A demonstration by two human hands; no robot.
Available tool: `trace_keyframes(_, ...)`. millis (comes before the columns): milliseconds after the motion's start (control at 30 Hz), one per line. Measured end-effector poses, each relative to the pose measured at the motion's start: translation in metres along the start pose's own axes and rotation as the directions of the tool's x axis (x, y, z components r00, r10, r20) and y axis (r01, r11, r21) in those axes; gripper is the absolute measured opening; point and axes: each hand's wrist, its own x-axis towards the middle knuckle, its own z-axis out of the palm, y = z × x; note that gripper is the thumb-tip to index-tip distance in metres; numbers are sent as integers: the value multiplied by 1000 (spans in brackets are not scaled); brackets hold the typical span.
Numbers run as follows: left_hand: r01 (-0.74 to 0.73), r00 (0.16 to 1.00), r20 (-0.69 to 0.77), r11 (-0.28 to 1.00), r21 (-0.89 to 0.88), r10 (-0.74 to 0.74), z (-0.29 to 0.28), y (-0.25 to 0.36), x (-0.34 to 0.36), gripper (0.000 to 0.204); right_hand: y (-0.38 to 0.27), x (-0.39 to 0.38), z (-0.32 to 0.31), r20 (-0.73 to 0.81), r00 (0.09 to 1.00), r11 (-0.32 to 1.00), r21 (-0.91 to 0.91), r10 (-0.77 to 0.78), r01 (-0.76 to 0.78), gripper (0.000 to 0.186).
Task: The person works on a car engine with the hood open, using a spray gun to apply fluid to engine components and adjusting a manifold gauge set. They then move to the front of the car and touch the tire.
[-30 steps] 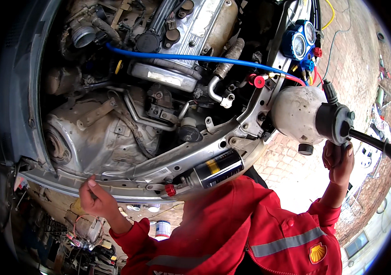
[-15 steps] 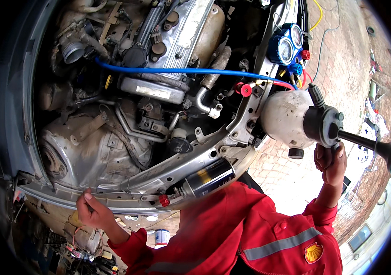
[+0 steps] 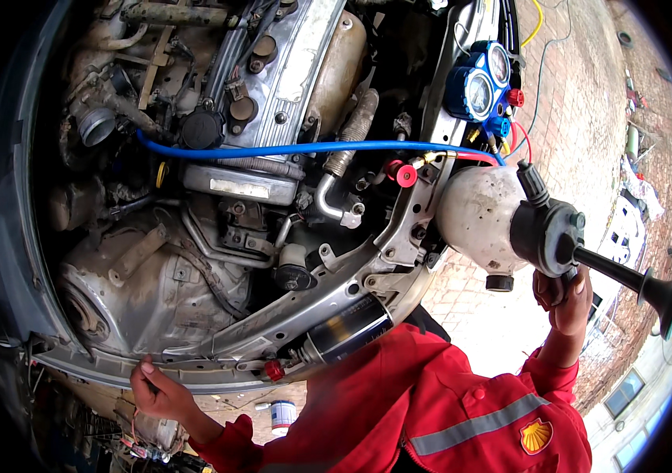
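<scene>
My right hand [image 3: 563, 299] is wrapped round a black grip under the head of a pump-like tool. The tool has a round, stained white tank [image 3: 478, 213], a black collar and a black rod [image 3: 608, 266] with a flared end pointing right. Beside the car's front edge [image 3: 194, 374], my left hand [image 3: 161, 392] is closed with thumb and forefinger pinched. Whatever is between them is too small to make out. An open engine bay spreads ahead, with a silver engine cover [image 3: 293, 94] and a blue hose [image 3: 312, 147] lying across it.
Blue twin-dial gauges [image 3: 478, 87] with red and blue knobs rest by the far right rail. A dark cylindrical can [image 3: 348, 329] with a red valve [image 3: 274, 370] lies along the front panel. Below stands a white-and-blue tin [image 3: 282, 416]. Paved ground [image 3: 565, 102] lies at the right.
The whole view has shifted, so the engine bay and gauges sit further left. The white-tanked tool appears slightly lower, still in my right hand. My left hand keeps its pinch at the car's edge.
</scene>
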Motion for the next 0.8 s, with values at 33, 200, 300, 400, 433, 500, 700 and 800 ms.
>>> trace_keyframes(33,-2,1000,3,1000,7,2,0,1,0,29,0,1,0,6,1000,1000,-5,-10,10,72)
trace_keyframes(200,12,1000,12,1000,-21,-12,-3,3,-1,28,-4,6,5,11,1000,1000,-2,-15,15,68)
trace_keyframes(300,21,1000,-12,999,-50,-21,-2,6,-1,28,-9,10,7,68,997,1000,-19,-21,23,71)
trace_keyframes(400,21,999,-29,997,-70,-23,1,7,-1,28,-11,14,-4,155,987,999,-24,35,-32,81)
trace_keyframes(433,20,1000,-16,998,-59,-21,-1,6,1,28,-12,15,-5,179,984,1000,-6,16,-15,83)
trace_keyframes(500,-16,999,-42,996,-90,12,0,14,4,27,-2,22,-3,267,962,993,113,-48,19,84)
trace_keyframes(700,-74,996,-61,980,-185,63,1,10,3,25,-19,15,9,303,952,986,142,37,-83,67)
trace_keyframes(800,-60,998,-36,977,-206,54,-2,11,2,24,-43,-3,17,269,955,984,86,127,-155,57)
